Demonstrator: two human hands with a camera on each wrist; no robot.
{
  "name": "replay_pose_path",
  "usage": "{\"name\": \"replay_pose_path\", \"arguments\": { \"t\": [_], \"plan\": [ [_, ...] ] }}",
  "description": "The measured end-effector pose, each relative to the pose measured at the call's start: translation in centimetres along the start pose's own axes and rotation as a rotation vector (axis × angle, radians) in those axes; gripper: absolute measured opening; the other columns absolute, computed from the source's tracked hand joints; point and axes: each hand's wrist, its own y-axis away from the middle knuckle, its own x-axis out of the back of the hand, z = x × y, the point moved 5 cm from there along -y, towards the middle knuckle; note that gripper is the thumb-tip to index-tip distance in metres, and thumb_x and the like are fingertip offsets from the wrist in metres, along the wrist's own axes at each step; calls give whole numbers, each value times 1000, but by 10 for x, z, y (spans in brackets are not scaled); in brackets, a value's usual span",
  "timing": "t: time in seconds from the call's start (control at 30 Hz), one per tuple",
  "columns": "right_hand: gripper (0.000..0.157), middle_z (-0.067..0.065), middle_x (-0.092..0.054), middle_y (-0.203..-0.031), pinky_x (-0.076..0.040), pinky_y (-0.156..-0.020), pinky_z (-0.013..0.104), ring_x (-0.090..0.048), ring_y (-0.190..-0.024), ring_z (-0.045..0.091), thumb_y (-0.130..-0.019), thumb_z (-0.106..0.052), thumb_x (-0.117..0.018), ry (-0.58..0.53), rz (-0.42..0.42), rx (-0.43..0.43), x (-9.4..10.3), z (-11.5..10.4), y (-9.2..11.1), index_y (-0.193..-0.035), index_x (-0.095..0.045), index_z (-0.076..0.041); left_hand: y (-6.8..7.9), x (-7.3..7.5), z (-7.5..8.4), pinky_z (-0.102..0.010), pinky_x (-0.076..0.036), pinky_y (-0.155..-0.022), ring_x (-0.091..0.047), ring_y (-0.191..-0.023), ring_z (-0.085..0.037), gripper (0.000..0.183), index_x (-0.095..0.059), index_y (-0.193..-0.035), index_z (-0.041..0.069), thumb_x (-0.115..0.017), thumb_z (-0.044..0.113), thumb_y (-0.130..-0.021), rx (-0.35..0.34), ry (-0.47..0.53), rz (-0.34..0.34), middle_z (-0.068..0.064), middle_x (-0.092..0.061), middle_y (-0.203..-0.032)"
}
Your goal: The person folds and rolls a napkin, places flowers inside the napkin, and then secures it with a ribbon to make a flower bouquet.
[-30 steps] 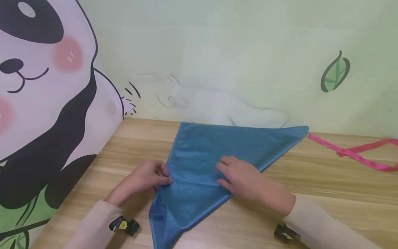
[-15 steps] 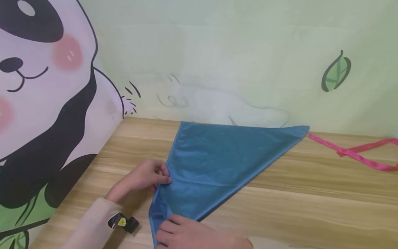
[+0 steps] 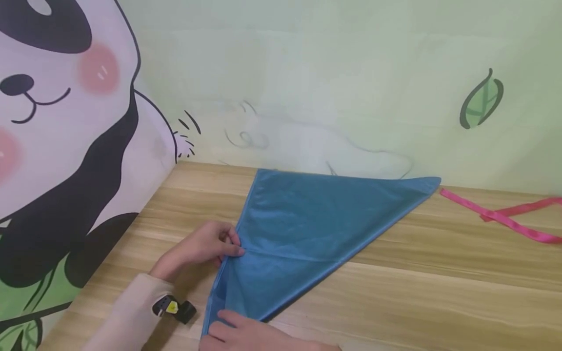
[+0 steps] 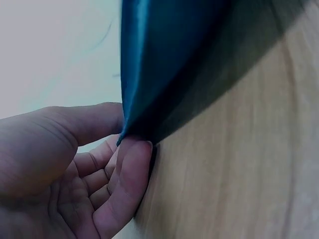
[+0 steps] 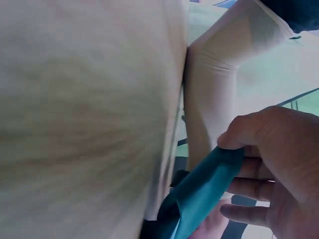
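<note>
A shiny blue cloth, folded into a triangle, lies on the wooden table with a crease across its middle. My left hand pinches its left edge; in the left wrist view the thumb and index finger close on the edge of the fabric. At the cloth's front corner is my right hand, partly cut off by the bottom of the head view. The right wrist view shows this hand gripping the cloth's end between thumb and fingers. Near the front the layers gape slightly.
A pink ribbon lies in loose crossing loops on the right of the wooden table. Behind the table stands a wall with a painted panda and leaf. The cloth's far edge reaches the wall. A black wrist device sits on the left sleeve.
My right hand has left the middle of the cloth for its front corner, then drawn that corner slightly left. The left hand keeps its pinch on the left edge.
</note>
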Motion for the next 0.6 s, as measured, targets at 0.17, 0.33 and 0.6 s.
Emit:
{"name": "replay_pose_path", "arguments": {
  "t": [0.17,0.33,0.6],
  "plan": [
    [19,-12,-63,-115,-37,-114,27,-56,-112,5,-106,-35,-59,-26,93,2,10,2,-11,-120,-69,-26,-2,0,0,-33,-57,-54,-61,-57,-16,18,-68,-89,3,-84,11,-89,3,-6,2,-2,-63,-67],
    [19,-9,-66,-113,-37,-107,16,-56,-107,4,-105,-29,-63,-184,141,-42,19,12,-22,-119,-70,-18,-1,1,-1,-32,-56,-54,-60,-58,-16,18,-68,-90,3,-85,10,-89,0,5,-9,-2,-62,-67],
    [14,-3,-68,-98,-43,-91,9,-58,-92,5,-93,-5,-75,-598,398,-324,55,46,-7,-105,-69,-8,4,6,-1,-29,-54,-55,-59,-65,-16,6,-74,-95,1,-73,7,-94,-50,44,-52,-5,-70,-80]
  ]
}}
